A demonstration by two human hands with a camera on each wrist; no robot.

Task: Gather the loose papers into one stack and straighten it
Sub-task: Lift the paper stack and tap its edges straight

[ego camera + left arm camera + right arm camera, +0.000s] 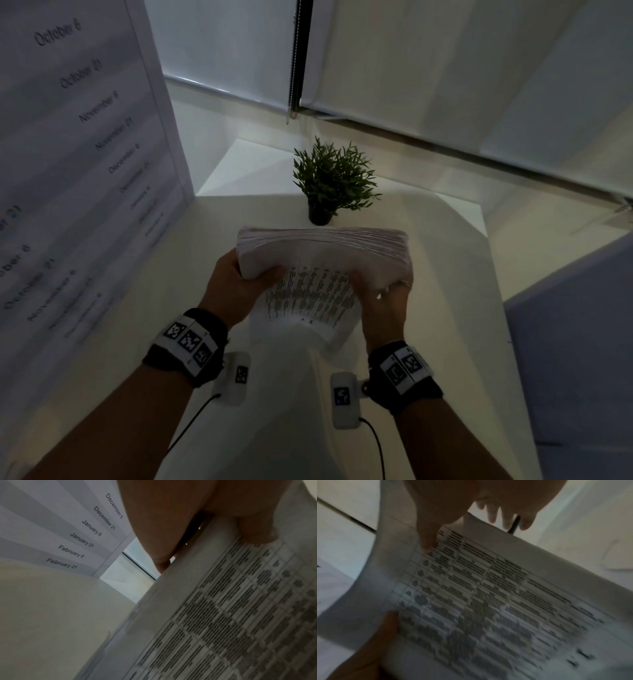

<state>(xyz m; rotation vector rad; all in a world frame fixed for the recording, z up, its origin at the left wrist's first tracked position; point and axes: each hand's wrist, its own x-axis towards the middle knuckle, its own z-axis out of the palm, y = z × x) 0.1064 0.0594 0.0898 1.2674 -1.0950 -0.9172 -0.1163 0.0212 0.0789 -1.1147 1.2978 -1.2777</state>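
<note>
A thick stack of white papers (322,253) with printed tables stands tilted above the white table (428,308), its upper edge fanned and uneven. My left hand (239,277) grips the stack's left side, thumb on the printed front sheet. My right hand (383,291) grips the right side, thumb on the front, fingers behind. In the left wrist view the printed sheet (223,615) fills the right half under my thumb (254,534). The right wrist view shows the same sheet (488,601), blurred, with my thumb (428,539) pressing it.
A small potted green plant (330,181) stands on the table just behind the stack. A large board printed with dates (68,154) rises along the left. Window blinds (445,68) hang at the back. A grey surface (575,342) lies to the right.
</note>
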